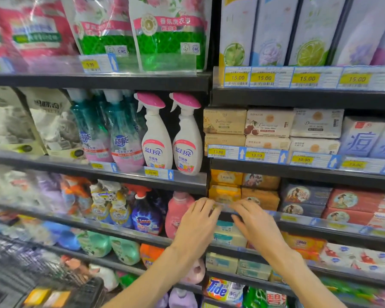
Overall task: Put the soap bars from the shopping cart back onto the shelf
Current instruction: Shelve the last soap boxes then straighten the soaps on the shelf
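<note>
Both my hands reach to the soap shelf (pixel 298 221) at mid height. My left hand (pixel 198 223) and my right hand (pixel 253 223) have straight fingers, with the fingertips at the shelf's front lip beside a yellow soap bar (pixel 223 193). A second yellow bar (pixel 226 177) lies stacked above it, and brown bars (pixel 261 194) sit to the right. Neither hand holds a bar. The shopping cart (pixel 42 274) stands at the lower left, and two yellow and orange soap bars (pixel 47 296) lie in it.
Spray bottles (pixel 171 138) and detergent bottles (pixel 147 216) fill the shelves to the left. More soap boxes (pixel 269 123) are on the shelf above, red and blue ones (pixel 351 201) to the right. Price tags (pixel 256 155) line the shelf edges.
</note>
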